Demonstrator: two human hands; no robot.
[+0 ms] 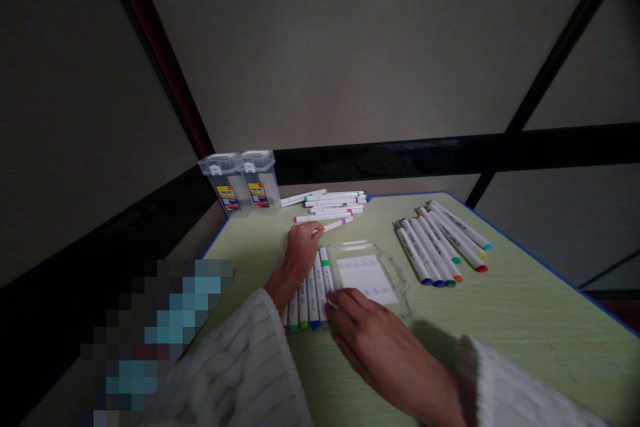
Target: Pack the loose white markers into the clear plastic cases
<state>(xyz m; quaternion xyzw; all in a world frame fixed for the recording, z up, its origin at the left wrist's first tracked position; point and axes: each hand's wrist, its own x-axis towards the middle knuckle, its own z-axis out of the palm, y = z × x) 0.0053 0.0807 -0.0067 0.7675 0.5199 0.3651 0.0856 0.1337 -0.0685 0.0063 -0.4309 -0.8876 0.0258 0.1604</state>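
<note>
My left hand [301, 250] reaches over the row of markers, its fingers pinched on the near end of a white marker with a purple tip [336, 225]. Below it, white markers [313, 297] with coloured ends lie side by side in a clear plastic case. My right hand [380, 339] is at the right side of that row, its fingers closed at the lower end of a green-banded marker [326, 269], which they cover. The open clear half of the case [356, 247], with a white paper insert [367, 278], lies just beyond my right hand.
Loose markers [335, 201] lie in a pile at the table's back edge. Two clear lidded boxes [260, 183] stand at the back left. More markers [435, 247] are fanned out on the right of the pale green table [525, 320]. Walls border the table behind.
</note>
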